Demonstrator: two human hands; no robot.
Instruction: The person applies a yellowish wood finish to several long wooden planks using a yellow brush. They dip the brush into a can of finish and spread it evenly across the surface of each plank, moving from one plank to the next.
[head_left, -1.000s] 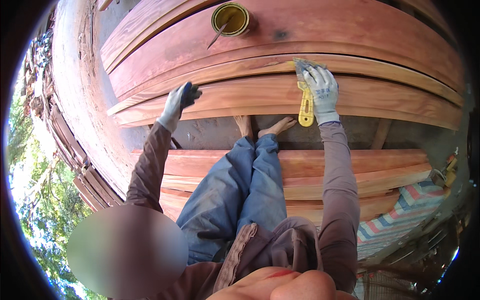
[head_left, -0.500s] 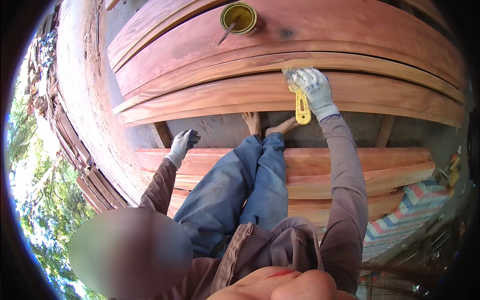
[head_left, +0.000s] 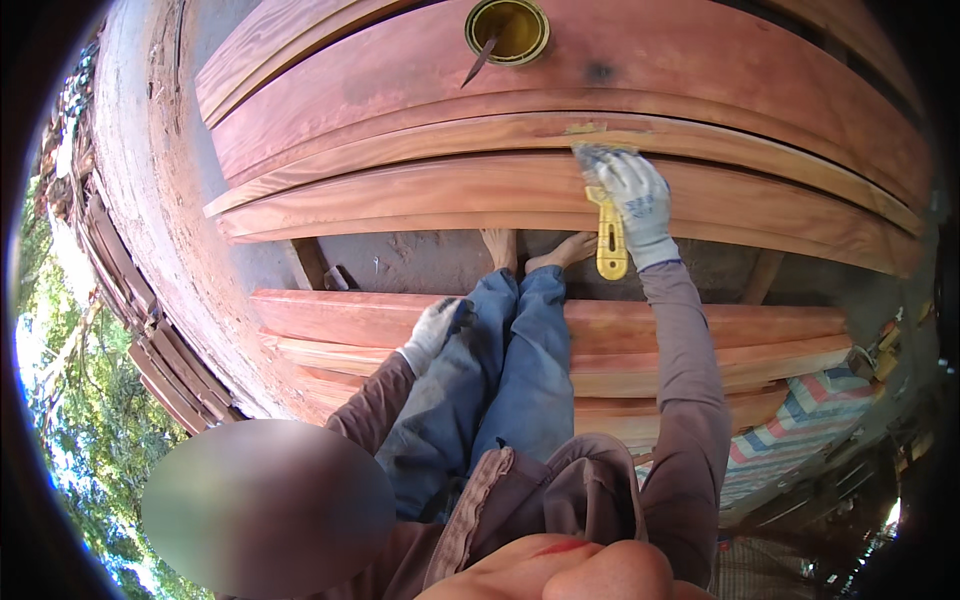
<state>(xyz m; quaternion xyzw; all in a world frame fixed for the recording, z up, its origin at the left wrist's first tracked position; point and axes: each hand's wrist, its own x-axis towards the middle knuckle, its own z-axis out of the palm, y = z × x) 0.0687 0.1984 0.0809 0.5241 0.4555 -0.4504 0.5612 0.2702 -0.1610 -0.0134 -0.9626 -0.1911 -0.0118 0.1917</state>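
Note:
My right hand (head_left: 638, 200), in a white work glove, is closed round a putty knife (head_left: 610, 240) with a yellow handle. Its blade points away from me and rests near the edge of a narrow wooden strip (head_left: 400, 150). A patch of yellowish putty (head_left: 585, 129) shows on that strip just beyond the blade. My left hand (head_left: 435, 328), gloved white with dark fingertips, lies against my knee, fingers loosely bent and nothing visible in it. Farther off, a round tin (head_left: 546, 32) with yellowish-brown contents stands on a wide reddish board (head_left: 400, 80); a thin dark stick (head_left: 478, 64) leans out of it.
A nearer wooden board (head_left: 400, 195) lies before my bare feet (head_left: 560, 252). Reddish planks (head_left: 700, 325) lie beneath my legs. Striped sheeting (head_left: 800, 420) is at the right, and stacked dark timber (head_left: 180, 370) at the left beside greenery.
My left hand has moved right, from over the gap between the boards to my knee. The right hand and putty knife have drawn slightly nearer, uncovering the putty patch. The view has shifted a little.

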